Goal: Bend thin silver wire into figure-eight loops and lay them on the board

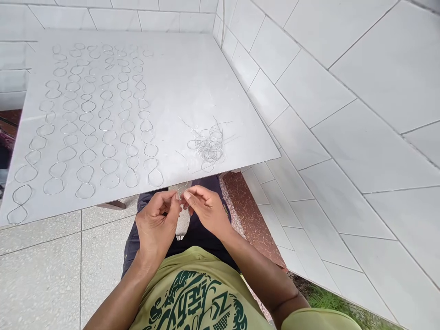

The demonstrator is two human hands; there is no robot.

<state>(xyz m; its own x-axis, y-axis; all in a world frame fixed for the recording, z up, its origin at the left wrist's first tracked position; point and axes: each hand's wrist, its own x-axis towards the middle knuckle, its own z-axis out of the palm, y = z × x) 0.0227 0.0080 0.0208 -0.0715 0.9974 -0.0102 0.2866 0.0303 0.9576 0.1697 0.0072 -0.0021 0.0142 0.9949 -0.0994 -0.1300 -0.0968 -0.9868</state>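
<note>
Thin wire (182, 186) between left hand (158, 221) and right hand (208, 209), pinched in fingertips of both.

- Shirt (202, 259): pale yellow-green, plain cloth around a big chest print, with a curved hem overlapping the trousers.
- Print (194, 298): dark green, with curling, wave-like swirls at both sides, blocky character-like strokes in the middle and a patch of small dots.
- Right sleeve (319, 319): short, the same yellow-green as the shirt.
- Trousers (202, 240): dark navy, showing below the near edge of the white table (172, 82); a small yellow marking (226, 210) on the right leg, too small to read.
- Left hand (158, 217) and right hand (208, 209): bare, like both forearms.
</note>
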